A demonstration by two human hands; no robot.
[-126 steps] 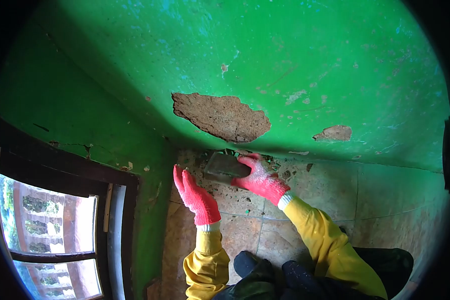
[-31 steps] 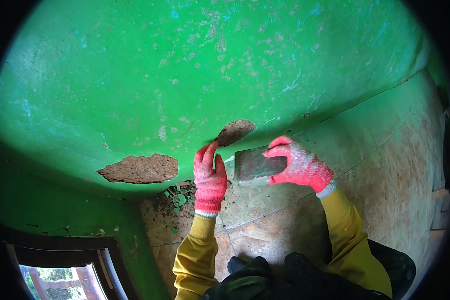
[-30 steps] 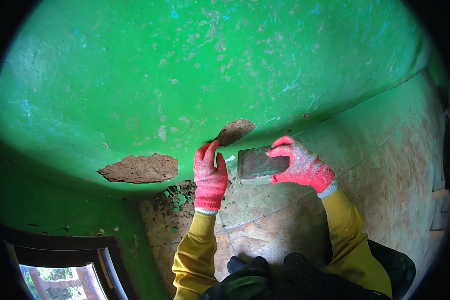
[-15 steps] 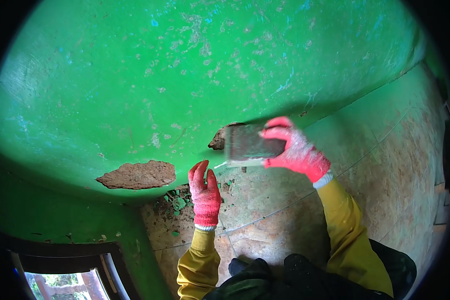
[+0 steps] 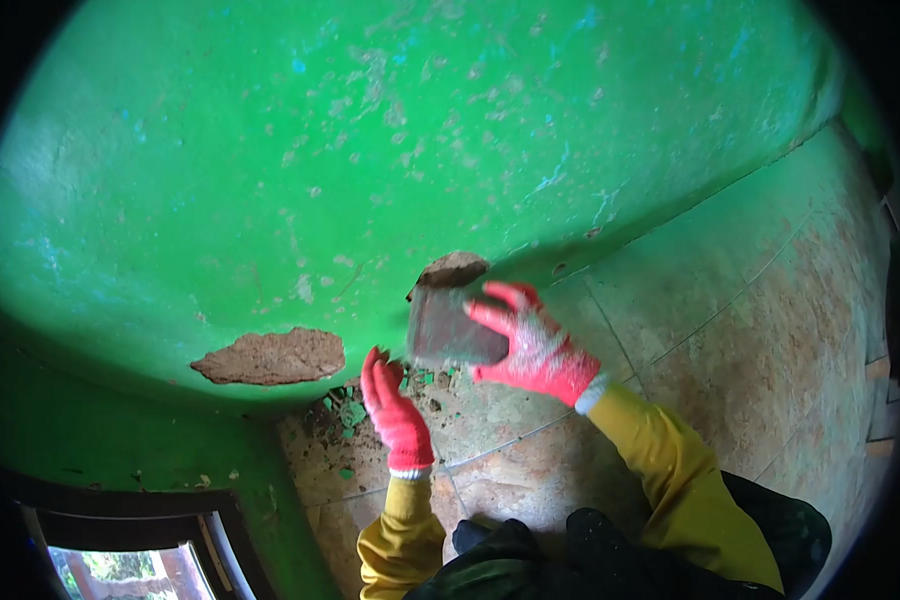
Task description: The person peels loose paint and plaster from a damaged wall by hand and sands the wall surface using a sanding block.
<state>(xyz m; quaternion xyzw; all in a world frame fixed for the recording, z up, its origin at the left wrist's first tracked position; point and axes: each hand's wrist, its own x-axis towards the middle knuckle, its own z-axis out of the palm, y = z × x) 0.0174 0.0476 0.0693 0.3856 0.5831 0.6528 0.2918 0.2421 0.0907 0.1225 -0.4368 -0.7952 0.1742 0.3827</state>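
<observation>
2 bare patches (image 5: pixel 270 357) (image 5: pixel 457 269), head view: coating already off the green wall (image 5: pixel 220 230).
Right hand (image 5: pixel 538 348): fingers and thumb grip a dark block (image 5: pixel 455 328).
Dark block: just below the smaller patch; blurred, so wall contact cannot be told.
Left hand (image 5: pixel 401 425): fingers extended, gripping nothing visible, near the green flakes (image 5: pixel 352 412).
Remaining: flakes lie loose on the floor (image 5: pixel 710 370); most wall is coated.
</observation>
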